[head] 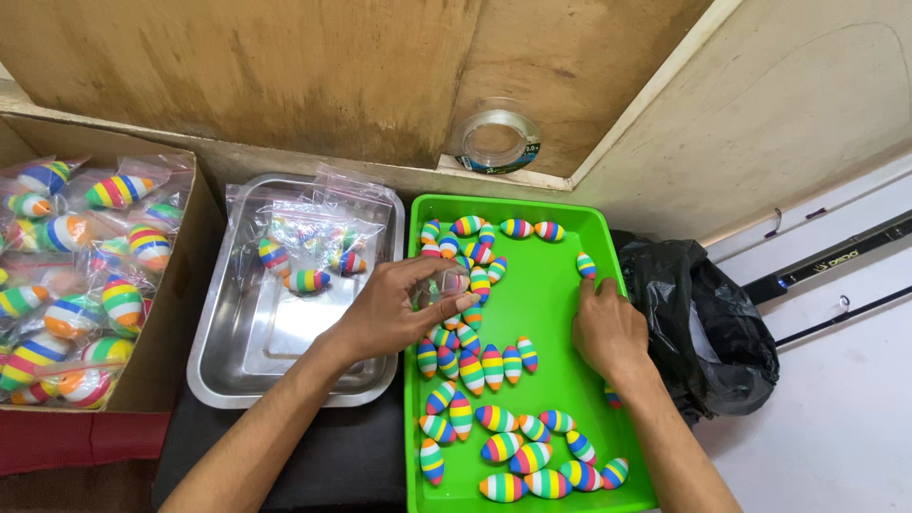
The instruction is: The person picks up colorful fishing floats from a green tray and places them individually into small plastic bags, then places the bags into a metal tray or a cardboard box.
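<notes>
From the head camera we look down on one green plastic tray (560, 285), one steel tray (249, 351) to its left, and one cardboard box (180, 275) further left.

In the green tray we count roughly forty striped, egg-shaped floats (492, 367): a row of about five along the far edge, one alone near the far right corner (586, 265), a dense cluster down the left side, and about fourteen across the near edge. The heap under our left hand is too tangled for an exact count.

The steel tray holds a pile of small clear zip bags (318, 233) at its far edge; we can make out about three bagged floats (306, 280) there. The box is filled with bagged floats (122, 302), at least a dozen, overlapping too much to count exactly.

One roll of clear tape (496, 141) lies on the wooden ledge beyond the trays. One black plastic bag (708, 323) sits beside the green tray's right edge.

Our left hand (394, 309) reaches across the steel tray's right edge, fingers curled and pinching a small clear bag (445, 285) above the green tray's left side. Our right hand (608, 328) rests palm down on the green tray near its right edge, fingers bent and together, close to the lone float; we cannot tell whether it grips anything.
</notes>
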